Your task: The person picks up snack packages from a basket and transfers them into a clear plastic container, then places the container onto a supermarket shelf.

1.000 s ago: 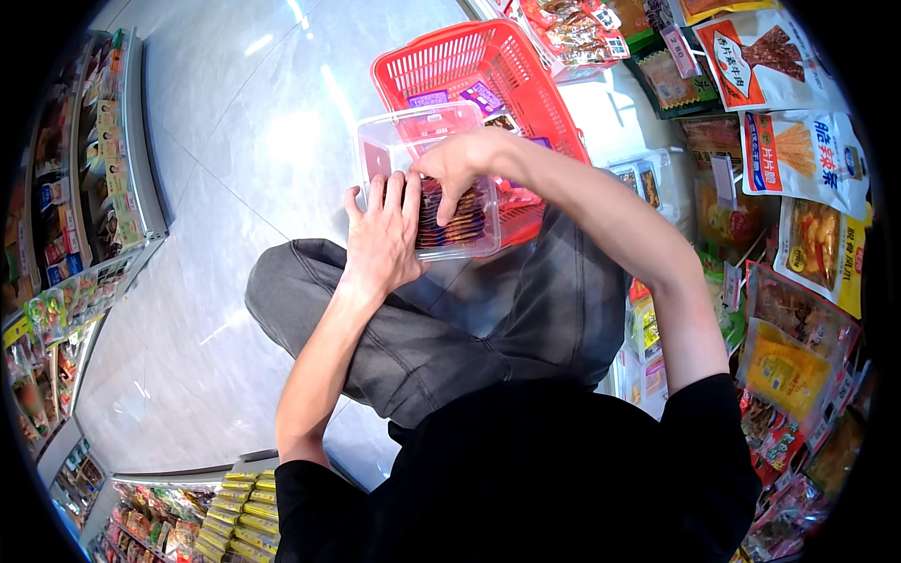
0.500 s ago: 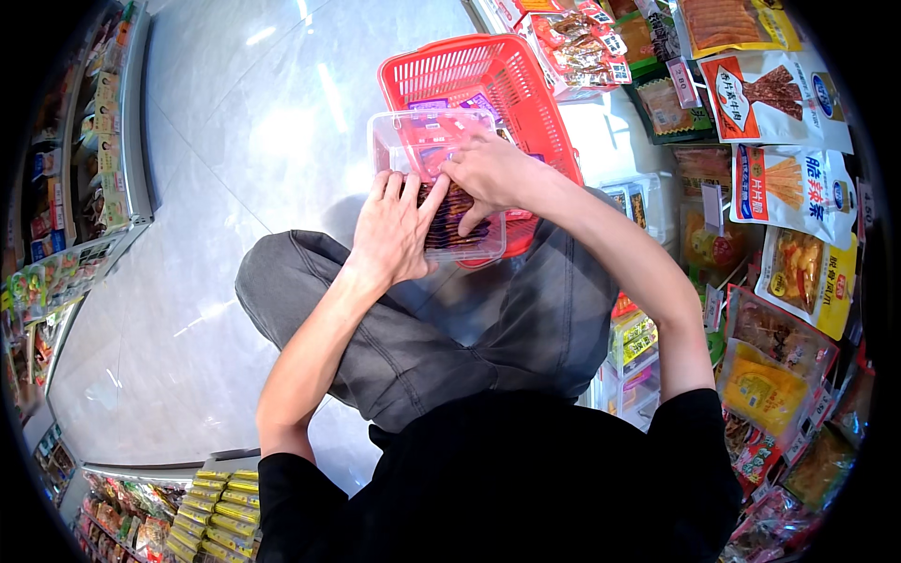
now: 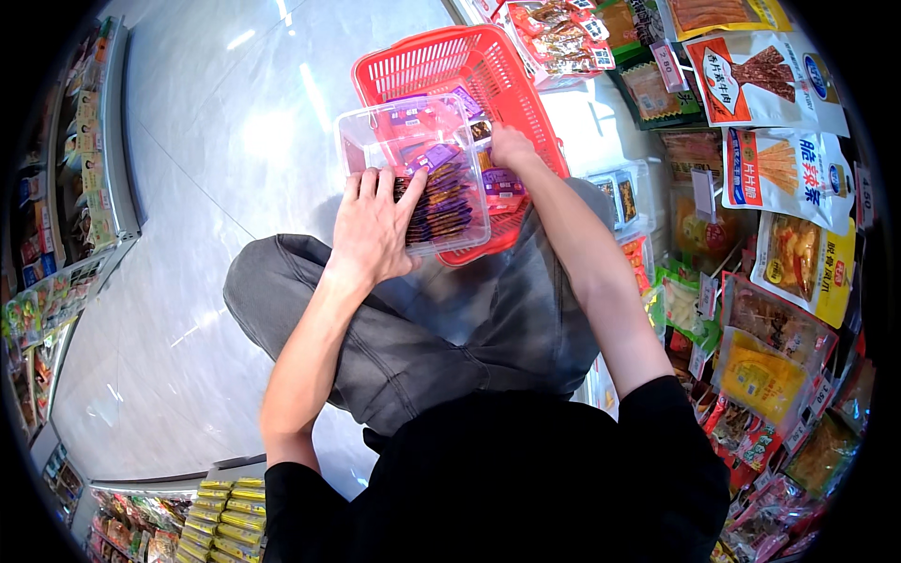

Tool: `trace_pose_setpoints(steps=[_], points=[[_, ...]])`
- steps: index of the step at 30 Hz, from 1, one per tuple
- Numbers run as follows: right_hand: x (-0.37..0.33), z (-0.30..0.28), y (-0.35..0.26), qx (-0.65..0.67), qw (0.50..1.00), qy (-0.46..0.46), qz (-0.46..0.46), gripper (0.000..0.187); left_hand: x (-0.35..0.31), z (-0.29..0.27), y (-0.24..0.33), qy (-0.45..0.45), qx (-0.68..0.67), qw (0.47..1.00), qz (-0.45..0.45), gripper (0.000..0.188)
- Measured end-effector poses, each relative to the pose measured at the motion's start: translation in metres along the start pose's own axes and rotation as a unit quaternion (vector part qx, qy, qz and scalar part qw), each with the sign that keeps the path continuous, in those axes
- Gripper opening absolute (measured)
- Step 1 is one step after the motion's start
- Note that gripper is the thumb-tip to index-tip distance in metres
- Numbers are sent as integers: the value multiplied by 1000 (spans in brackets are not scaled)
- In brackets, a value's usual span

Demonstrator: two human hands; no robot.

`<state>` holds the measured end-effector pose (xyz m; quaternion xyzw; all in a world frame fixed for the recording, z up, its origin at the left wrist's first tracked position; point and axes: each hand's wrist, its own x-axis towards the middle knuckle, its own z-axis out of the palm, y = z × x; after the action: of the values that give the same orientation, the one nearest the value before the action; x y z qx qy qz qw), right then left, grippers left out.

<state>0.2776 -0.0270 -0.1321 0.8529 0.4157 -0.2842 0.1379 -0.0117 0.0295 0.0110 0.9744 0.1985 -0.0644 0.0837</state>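
A clear plastic box (image 3: 364,139) rests tilted over the near left part of a red shopping basket (image 3: 547,117). Inside it stands a tight row of small dark and purple snack packets (image 3: 441,208). My left hand (image 3: 374,225) grips the box's near left corner, its fingers spread over the wall beside the packets and its thumb at the front. My right hand (image 3: 514,148) is inside the basket, right of the box, curled with its fingertips hidden. Beside its fingers lie loose purple packets (image 3: 503,184); whether it holds one is not visible.
Bagged snacks (image 3: 770,84) hang along the right side. A display box of red packets (image 3: 563,38) stands beyond the basket. Shelves (image 3: 89,141) line the left, and yellow packs (image 3: 225,516) are stacked at the lower left. My bent legs (image 3: 375,328) flank the near floor.
My right hand has moved out of the clear box and rightward into the basket. The left hand stays at the box. More purple packets now show inside the basket.
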Motion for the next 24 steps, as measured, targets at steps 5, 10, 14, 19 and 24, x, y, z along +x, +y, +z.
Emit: trace_pose_setpoints(steps=[5, 10, 14, 19, 24], points=[[7, 35, 14, -143, 990, -2, 7, 32, 5, -6, 6, -19, -31, 999, -1, 109], [-1, 47, -3, -267, 963, 5, -35, 30, -2, 0, 0, 1, -23, 1000, -1, 108], [-3, 47, -9, -262, 962, 13, -77, 30, -5, 4, -2, 15, -3, 1000, 0, 109], [25, 69, 19, -183, 975, -24, -123, 31, 2, 6, 3, 27, -4, 1000, 9, 110], [21, 88, 21, -183, 975, -93, -82, 29, -2, 3, 0, -1, -4, 1000, 5, 110]])
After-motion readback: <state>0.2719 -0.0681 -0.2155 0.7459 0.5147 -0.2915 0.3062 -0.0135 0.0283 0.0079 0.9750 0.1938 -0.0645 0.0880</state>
